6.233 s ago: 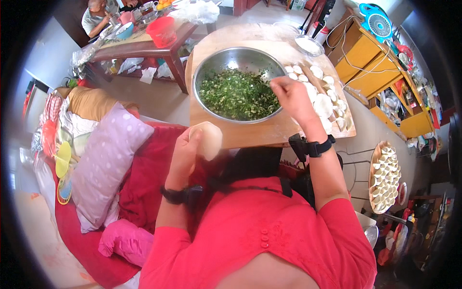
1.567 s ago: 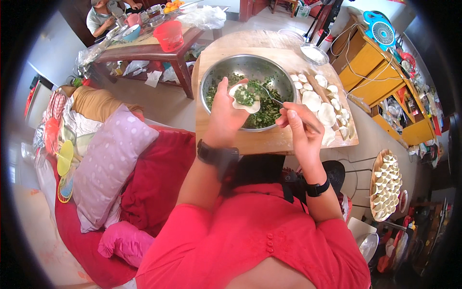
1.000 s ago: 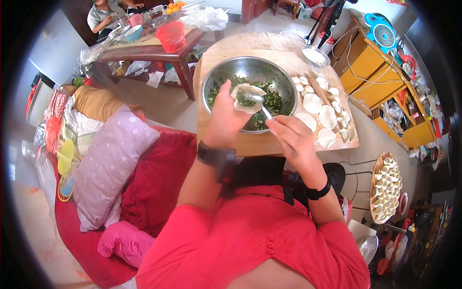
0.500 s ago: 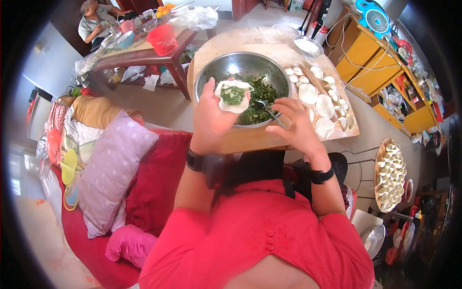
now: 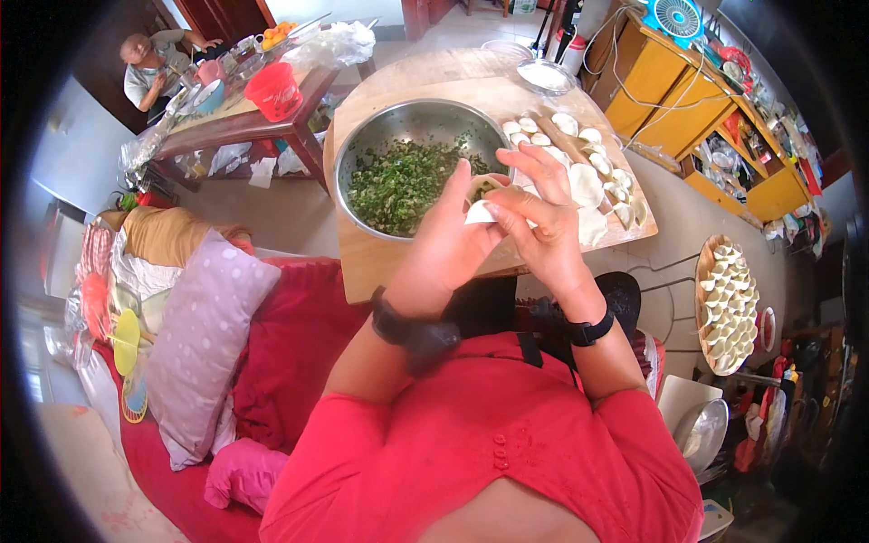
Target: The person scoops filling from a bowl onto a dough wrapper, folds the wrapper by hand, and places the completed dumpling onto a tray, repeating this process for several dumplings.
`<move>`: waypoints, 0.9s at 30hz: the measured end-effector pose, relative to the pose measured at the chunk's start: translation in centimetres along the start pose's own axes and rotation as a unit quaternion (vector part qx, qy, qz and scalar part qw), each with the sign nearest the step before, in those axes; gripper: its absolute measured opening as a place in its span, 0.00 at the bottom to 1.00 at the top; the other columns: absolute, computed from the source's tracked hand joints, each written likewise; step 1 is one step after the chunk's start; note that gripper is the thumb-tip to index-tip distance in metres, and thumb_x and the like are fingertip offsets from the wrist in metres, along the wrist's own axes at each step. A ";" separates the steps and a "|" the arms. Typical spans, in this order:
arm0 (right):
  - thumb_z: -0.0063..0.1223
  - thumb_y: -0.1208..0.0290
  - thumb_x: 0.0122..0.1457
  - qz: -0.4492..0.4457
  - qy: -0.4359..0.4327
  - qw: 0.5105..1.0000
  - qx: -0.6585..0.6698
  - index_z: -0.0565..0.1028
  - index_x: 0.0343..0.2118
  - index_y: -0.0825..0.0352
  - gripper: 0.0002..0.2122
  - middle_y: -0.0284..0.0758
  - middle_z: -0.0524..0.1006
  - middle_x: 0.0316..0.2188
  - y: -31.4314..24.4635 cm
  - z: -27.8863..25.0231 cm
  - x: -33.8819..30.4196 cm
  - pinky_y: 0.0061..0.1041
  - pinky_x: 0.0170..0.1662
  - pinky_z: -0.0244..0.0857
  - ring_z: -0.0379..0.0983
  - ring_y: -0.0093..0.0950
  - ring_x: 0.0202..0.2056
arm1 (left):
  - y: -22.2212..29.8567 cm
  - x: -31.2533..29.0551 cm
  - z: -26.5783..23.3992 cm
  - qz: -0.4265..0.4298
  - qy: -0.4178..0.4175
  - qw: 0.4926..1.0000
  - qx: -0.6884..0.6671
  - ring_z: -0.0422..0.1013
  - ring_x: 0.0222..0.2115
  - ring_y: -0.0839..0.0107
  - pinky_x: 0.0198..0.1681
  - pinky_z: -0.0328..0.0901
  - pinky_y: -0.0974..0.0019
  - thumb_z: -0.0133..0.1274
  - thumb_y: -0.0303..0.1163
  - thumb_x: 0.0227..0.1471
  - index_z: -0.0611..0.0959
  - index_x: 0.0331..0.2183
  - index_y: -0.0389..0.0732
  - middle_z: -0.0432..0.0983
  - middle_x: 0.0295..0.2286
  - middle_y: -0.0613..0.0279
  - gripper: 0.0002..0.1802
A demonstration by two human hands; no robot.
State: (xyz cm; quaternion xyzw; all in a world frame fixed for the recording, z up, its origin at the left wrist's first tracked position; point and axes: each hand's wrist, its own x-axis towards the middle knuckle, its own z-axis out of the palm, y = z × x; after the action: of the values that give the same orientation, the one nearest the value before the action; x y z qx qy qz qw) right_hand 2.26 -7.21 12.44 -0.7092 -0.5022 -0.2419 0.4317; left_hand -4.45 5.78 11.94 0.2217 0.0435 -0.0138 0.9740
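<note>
Just right of the steel bowl (image 5: 425,119), my two hands meet around a half-folded dumpling (image 5: 479,213), its white wrapper curved up with green filling partly showing inside. Its underside rests against my left hand (image 5: 450,240), whose fingers curl around it. The thumb and fingertips of my right hand (image 5: 552,222) pinch the wrapper's edge. Chopped green filling (image 5: 398,185) covers the bottom of the bowl. Round white wrappers (image 5: 587,186) and small dough pieces lie on the board to the right, partly hidden by my right hand. No spoon shows now.
The wooden board (image 5: 389,83) carries the bowl, a rolling pin (image 5: 563,138) and a metal dish (image 5: 546,76) at its far side. Dumplings (image 5: 727,308) fill a tray at right. A red basket (image 5: 273,92) stands on a side table, where a person (image 5: 149,77) sits.
My right hand has left the bowl's spoon and moved to the wrapper. Both hands have come together, and the wrapper, flat and open before, is now folded up around its filling.
</note>
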 end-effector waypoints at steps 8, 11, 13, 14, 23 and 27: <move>0.58 0.79 0.45 0.053 0.027 0.998 -0.014 0.78 0.34 0.63 0.11 0.40 0.74 0.45 -0.6 0.6 1.0 0.39 0.53 0.58 0.66 0.43 0.51 | -0.3 0.2 -0.7 0.049 -0.018 0.998 0.041 0.70 0.42 0.69 0.47 0.66 0.64 0.33 0.49 0.64 0.73 0.45 0.39 0.74 0.40 0.61 0.25; 0.56 0.80 0.46 0.031 0.002 0.999 0.008 0.77 0.33 0.65 0.09 0.40 0.74 0.44 -0.2 1.0 2.0 0.40 0.54 0.58 0.66 0.44 0.51 | 0.0 0.2 0.1 0.075 -0.027 0.995 0.062 0.69 0.44 0.70 0.49 0.65 0.64 0.33 0.48 0.65 0.71 0.49 0.37 0.72 0.43 0.59 0.25; 0.55 0.79 0.48 0.031 -0.017 0.999 0.038 0.77 0.32 0.67 0.07 0.41 0.75 0.43 -0.1 1.0 2.9 0.39 0.55 0.58 0.66 0.43 0.52 | -0.1 -0.1 1.0 0.156 -0.014 0.974 0.166 0.68 0.46 0.69 0.50 0.65 0.63 0.31 0.46 0.65 0.68 0.52 0.35 0.71 0.45 0.58 0.26; 0.55 0.79 0.48 0.028 -0.016 0.999 0.040 0.77 0.32 0.67 0.07 0.41 0.75 0.43 -0.2 1.0 3.3 0.39 0.55 0.58 0.66 0.43 0.52 | 0.1 -0.3 0.9 0.160 -0.014 0.973 0.167 0.68 0.46 0.69 0.50 0.65 0.63 0.31 0.46 0.65 0.68 0.52 0.35 0.71 0.45 0.58 0.26; 0.61 0.71 0.50 0.174 0.048 0.968 0.171 0.72 0.46 0.72 0.21 0.41 0.76 0.40 -1.5 1.6 2.4 0.29 0.49 0.64 0.70 0.29 0.47 | 1.9 -0.4 -1.8 0.250 0.029 0.949 0.189 0.66 0.26 0.73 0.30 0.63 0.70 0.32 0.47 0.65 0.67 0.51 0.36 0.73 0.33 0.58 0.26; 0.61 0.75 0.51 0.331 0.060 0.877 0.343 0.74 0.45 0.71 0.17 0.30 0.75 0.34 -0.9 2.8 0.8 0.19 0.37 0.67 0.71 0.19 0.32 | 2.1 0.0 -1.6 0.262 0.007 0.950 0.171 0.67 0.27 0.73 0.29 0.62 0.70 0.31 0.47 0.65 0.66 0.51 0.35 0.73 0.34 0.57 0.26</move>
State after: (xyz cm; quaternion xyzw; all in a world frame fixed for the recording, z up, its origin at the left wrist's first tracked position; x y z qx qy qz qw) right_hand 1.49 -4.29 11.90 -0.6253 -0.2621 0.0606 0.7325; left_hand -4.52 8.38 11.45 0.3890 -0.0124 0.2358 0.8905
